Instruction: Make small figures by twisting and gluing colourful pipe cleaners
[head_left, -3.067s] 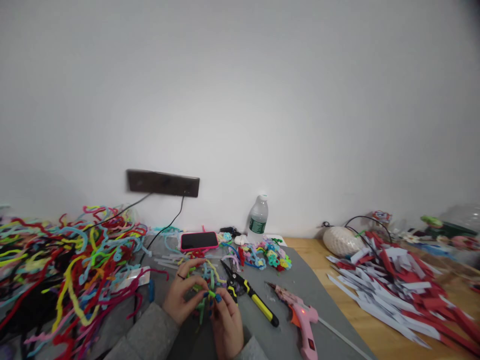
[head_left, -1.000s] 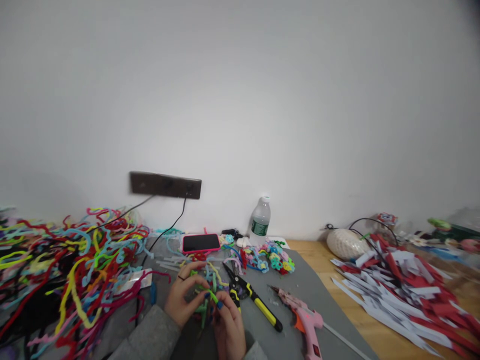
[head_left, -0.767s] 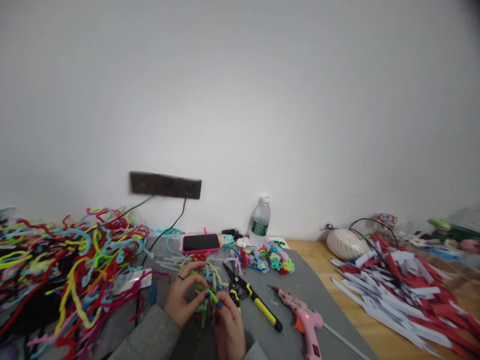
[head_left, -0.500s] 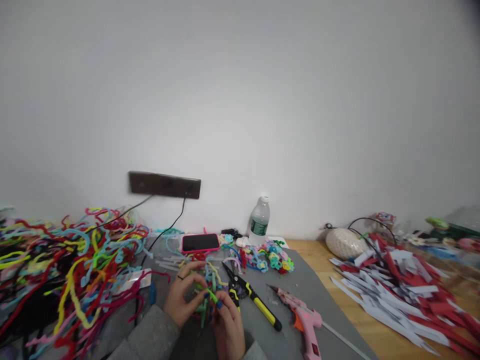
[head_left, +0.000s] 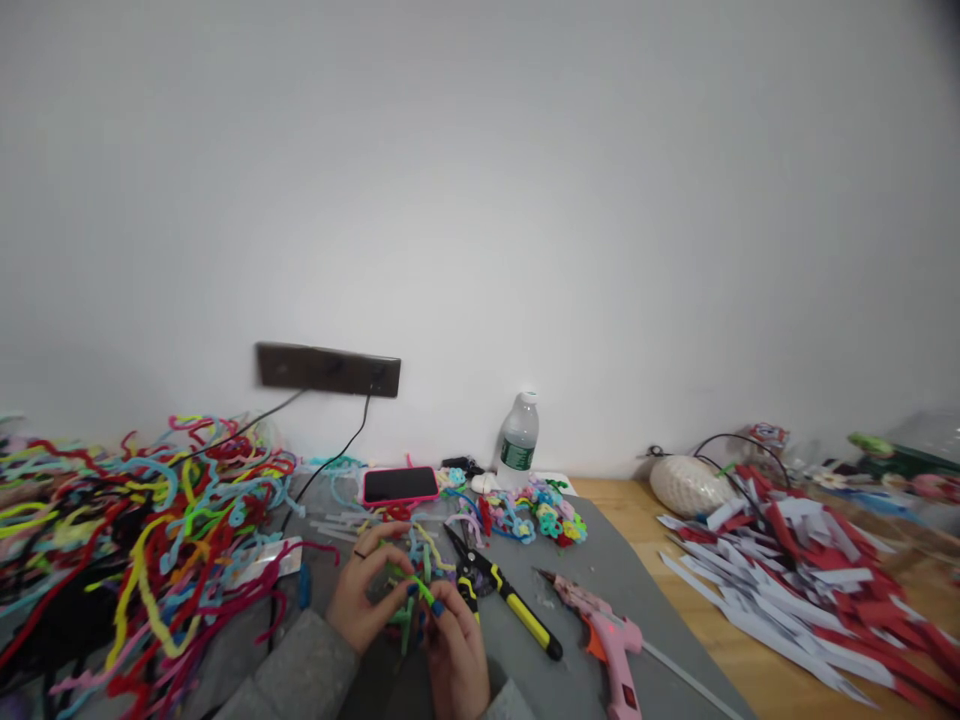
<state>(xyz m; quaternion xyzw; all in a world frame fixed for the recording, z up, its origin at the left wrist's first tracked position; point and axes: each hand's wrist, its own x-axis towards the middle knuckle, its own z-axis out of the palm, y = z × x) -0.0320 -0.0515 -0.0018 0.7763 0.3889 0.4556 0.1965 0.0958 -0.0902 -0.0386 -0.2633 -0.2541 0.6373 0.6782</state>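
A short bright green pipe cleaner [head_left: 422, 588] runs between my fingertips over the grey mat. My left hand [head_left: 367, 590] pinches its left end between thumb and fingers. On the right, my right hand [head_left: 457, 640] closes its thumb and fingers on the other end. Several more coloured pipe cleaner pieces lie under and behind my hands, partly hidden. Just right of my hands rest yellow-and-black pliers [head_left: 517, 610], their jaws pointing away from me. Farther right lies a pink hot glue gun [head_left: 616, 650] with a clear glue stick in its back.
A big tangle of pipe cleaners [head_left: 187, 530] covers the left side. Behind my hands are a pink-cased phone [head_left: 400, 485], a water bottle [head_left: 519, 440] and small finished flowers [head_left: 551, 518]. Red and white strips [head_left: 817, 580] pile up at right. Cords hang from a wall socket strip [head_left: 328, 369].
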